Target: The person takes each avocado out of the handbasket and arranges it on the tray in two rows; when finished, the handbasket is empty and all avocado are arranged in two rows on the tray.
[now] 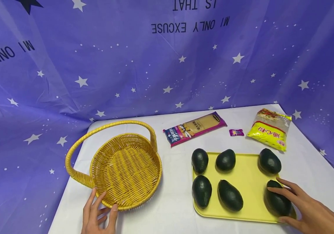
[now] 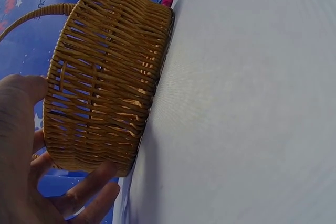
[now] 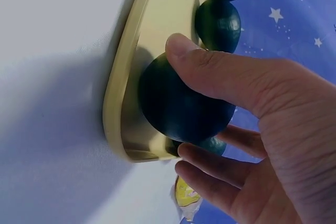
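A round woven basket [image 1: 132,172] with an arched handle stands on the left of the table. My left hand [image 1: 96,214] touches its near-left rim with spread, relaxed fingers; in the left wrist view the thumb [image 2: 34,86] meets the rim [image 2: 51,77]. On the right lies a yellow tray [image 1: 250,185] with several dark green avocados. My right hand [image 1: 307,208] grips the avocado [image 1: 278,198] at the tray's near-right corner. In the right wrist view the thumb [image 3: 184,51] lies on one side of that avocado [image 3: 178,103], fingers on the other.
Behind the tray lie a long purple-edged packet [image 1: 196,128], a small purple wrapped piece [image 1: 236,132] and a yellow bag [image 1: 270,130]. Other avocados [image 1: 230,195] sit along the tray's left and back right. A purple star-patterned cloth [image 1: 167,65] hangs behind the white table.
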Motion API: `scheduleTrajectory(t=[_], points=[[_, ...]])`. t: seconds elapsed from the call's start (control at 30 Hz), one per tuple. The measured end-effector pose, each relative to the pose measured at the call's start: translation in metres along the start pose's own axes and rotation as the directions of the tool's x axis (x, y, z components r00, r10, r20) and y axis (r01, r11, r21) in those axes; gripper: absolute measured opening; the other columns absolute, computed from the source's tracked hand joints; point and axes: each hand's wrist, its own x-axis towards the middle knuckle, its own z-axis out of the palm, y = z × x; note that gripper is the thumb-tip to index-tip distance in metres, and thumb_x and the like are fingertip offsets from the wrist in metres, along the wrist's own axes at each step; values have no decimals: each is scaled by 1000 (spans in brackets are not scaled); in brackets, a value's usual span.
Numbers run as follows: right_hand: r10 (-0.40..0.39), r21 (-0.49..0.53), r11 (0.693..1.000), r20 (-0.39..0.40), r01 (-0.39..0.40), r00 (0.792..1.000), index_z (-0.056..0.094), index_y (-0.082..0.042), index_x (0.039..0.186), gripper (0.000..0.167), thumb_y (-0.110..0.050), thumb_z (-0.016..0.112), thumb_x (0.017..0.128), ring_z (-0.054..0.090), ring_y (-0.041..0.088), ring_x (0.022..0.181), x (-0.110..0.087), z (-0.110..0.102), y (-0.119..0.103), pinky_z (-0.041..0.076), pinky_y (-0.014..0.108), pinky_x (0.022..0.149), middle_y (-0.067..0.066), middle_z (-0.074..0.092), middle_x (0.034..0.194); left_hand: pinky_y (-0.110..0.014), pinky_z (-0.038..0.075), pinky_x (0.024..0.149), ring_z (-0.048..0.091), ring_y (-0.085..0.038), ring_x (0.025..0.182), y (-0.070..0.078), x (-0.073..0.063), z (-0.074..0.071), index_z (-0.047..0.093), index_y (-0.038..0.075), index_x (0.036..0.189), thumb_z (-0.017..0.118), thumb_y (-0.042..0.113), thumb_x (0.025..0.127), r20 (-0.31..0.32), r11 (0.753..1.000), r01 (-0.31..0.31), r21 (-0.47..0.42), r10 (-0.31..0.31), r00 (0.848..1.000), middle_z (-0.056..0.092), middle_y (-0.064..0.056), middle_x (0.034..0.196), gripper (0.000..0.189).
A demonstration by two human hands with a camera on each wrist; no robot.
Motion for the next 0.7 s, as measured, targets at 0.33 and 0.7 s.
scheduleTrajectory(t=[0.33, 0.7], points=[[-107, -82, 992, -114, 98, 988, 59, -24, 146, 89, -47, 100, 70, 71, 23, 104, -5, 4, 1, 62, 28, 68, 16, 50, 150, -19, 58, 69, 76, -30, 94, 1, 2, -1, 68, 6, 141, 87, 16, 93, -3, 999, -39, 34, 39, 999, 48, -8, 163, 53], [-27, 19, 999, -70, 28, 997, 64, -19, 142, 77, -64, 84, 83, 70, 24, 104, 2, -1, -10, 65, 45, 77, 17, 56, 146, -39, 65, 67, 71, -12, 89, -2, 3, -1, 70, 5, 140, 90, 14, 89, -15, 997, -70, 31, 71, 997, 51, -8, 162, 55]])
